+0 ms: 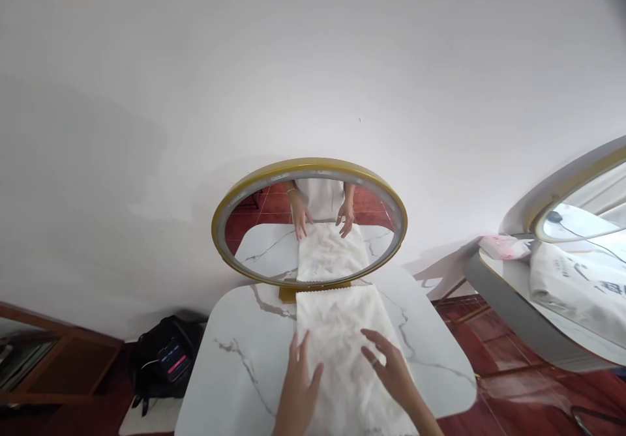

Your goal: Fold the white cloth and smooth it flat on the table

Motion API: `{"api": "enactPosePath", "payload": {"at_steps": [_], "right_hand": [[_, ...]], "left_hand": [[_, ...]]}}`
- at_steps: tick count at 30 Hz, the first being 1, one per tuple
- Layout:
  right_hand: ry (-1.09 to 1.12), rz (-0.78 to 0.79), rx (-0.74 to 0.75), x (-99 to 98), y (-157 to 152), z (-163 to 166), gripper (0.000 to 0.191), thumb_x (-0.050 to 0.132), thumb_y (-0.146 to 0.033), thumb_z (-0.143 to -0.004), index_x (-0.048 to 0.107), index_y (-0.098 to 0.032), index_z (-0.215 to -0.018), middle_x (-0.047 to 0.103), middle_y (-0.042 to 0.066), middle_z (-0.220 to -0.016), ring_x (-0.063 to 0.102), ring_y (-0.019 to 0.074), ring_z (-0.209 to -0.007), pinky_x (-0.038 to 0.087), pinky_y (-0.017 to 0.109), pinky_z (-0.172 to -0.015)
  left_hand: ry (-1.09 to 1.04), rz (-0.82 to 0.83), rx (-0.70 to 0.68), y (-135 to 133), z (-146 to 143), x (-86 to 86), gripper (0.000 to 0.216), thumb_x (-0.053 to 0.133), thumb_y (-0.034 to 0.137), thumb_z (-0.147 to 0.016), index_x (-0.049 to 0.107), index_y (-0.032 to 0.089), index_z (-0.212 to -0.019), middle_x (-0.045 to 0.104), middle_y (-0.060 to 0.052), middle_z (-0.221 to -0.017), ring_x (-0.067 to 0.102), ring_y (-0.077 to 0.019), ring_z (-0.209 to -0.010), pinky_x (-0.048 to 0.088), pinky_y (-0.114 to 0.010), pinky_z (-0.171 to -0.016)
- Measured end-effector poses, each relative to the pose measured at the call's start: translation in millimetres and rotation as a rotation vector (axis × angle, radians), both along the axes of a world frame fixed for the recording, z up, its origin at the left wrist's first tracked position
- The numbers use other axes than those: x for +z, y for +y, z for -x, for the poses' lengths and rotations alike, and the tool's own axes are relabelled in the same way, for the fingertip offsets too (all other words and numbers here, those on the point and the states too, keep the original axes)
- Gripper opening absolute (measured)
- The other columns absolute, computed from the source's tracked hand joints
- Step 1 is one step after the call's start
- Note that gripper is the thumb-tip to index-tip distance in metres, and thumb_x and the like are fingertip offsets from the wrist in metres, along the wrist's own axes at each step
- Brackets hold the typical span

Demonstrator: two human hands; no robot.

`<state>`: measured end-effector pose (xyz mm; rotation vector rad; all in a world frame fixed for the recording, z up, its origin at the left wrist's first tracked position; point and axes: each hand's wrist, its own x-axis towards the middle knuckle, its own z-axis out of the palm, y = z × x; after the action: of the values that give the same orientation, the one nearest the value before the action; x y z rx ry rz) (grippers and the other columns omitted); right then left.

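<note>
A white cloth [342, 332] lies spread along the middle of a white marble table [235, 351], its far end touching the base of a round gold-framed mirror [309, 221]. My left hand [299, 390] rests flat on the cloth's left edge with fingers stretched out. Over the cloth's right side, my right hand [391, 367] has its fingers spread and wears a ring. Neither hand grips anything. The mirror reflects both hands and the cloth.
A black bag [163, 358] sits on the red tiled floor to the table's left, by a wooden frame [59, 358]. To the right stands another table [518, 312] with a second mirror, a pink packet [503, 247] and a printed white bag [577, 286].
</note>
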<state>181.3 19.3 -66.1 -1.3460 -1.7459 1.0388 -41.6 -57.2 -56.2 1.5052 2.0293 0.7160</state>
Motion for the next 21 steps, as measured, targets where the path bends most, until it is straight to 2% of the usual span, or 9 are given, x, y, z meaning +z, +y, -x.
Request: {"api": "enactPosePath", "payload": {"at_steps": [3,5,9,12,15,17,21], "right_hand": [[-0.093,0.004,0.081,-30.7,-8.2,12.9,0.034,0.045,-0.043,-0.088,0.059,-0.028,-0.116,0.062,0.007,-0.120,0.058,0.0252,-0.113,0.049,0.042,-0.095],[-0.152,-0.057,0.079,-44.6,0.2,23.2,0.035,0.041,-0.040,-0.090,0.058,-0.027,-0.118,0.060,0.007,-0.123,0.056,0.0241,-0.116,0.048,0.041,-0.097],[-0.344,-0.279,-0.059,-69.3,40.2,40.0,0.043,0.035,-0.039,-0.092,0.052,-0.024,-0.128,0.050,0.010,-0.136,0.046,0.0249,-0.127,0.042,0.044,-0.102],[-0.560,-0.345,-0.155,-94.0,64.9,42.6,0.050,0.031,-0.043,-0.093,0.044,-0.025,-0.137,0.039,0.010,-0.145,0.033,0.0284,-0.135,0.033,0.053,-0.106],[-0.734,-0.357,-0.158,-118.2,69.6,39.3,0.052,0.033,-0.046,-0.091,0.043,-0.027,-0.139,0.036,0.009,-0.148,0.028,0.0299,-0.138,0.027,0.056,-0.107],[-0.786,-0.400,-0.150,-127.1,65.4,38.1,0.052,0.035,-0.046,-0.091,0.041,-0.028,-0.140,0.033,0.008,-0.149,0.026,0.0291,-0.138,0.024,0.055,-0.109],[-0.807,-0.459,-0.132,-123.7,59.1,42.1,0.053,0.035,-0.038,-0.092,0.028,-0.033,-0.145,0.028,0.003,-0.151,0.021,0.0310,-0.140,0.021,0.060,-0.109]], "left_hand": [[0.035,0.091,-0.105,-2.7,-16.4,-48.6,0.049,0.042,0.039,-0.091,0.041,0.027,-0.138,0.026,-0.005,-0.153,0.028,-0.0223,-0.139,0.035,-0.037,-0.110],[0.068,0.071,-0.133,12.6,-24.6,-66.3,0.047,0.039,0.036,-0.092,0.042,0.026,-0.138,0.023,-0.004,-0.154,0.023,-0.0216,-0.141,0.033,-0.037,-0.111],[0.169,-0.110,-0.098,66.3,-27.5,-77.7,0.049,0.033,0.031,-0.095,0.035,0.022,-0.143,0.017,-0.004,-0.156,0.011,-0.0214,-0.143,0.025,-0.040,-0.115],[0.276,-0.239,-0.089,93.0,-20.2,-90.3,0.054,0.036,0.028,-0.093,0.026,0.022,-0.146,0.016,-0.005,-0.156,0.013,-0.0226,-0.143,0.024,-0.043,-0.116],[0.382,-0.287,-0.089,96.4,-13.8,-110.5,0.061,0.041,0.025,-0.089,0.022,0.024,-0.147,0.018,-0.005,-0.155,0.018,-0.0243,-0.142,0.027,-0.046,-0.115],[0.423,-0.289,-0.079,93.6,-11.9,-121.1,0.063,0.043,0.026,-0.088,0.021,0.024,-0.147,0.018,-0.004,-0.155,0.019,-0.0255,-0.142,0.028,-0.047,-0.115],[0.448,-0.273,-0.098,95.0,-10.1,-125.1,0.062,0.041,0.027,-0.088,0.021,0.024,-0.147,0.020,-0.004,-0.155,0.017,-0.0276,-0.142,0.026,-0.052,-0.114]]}}
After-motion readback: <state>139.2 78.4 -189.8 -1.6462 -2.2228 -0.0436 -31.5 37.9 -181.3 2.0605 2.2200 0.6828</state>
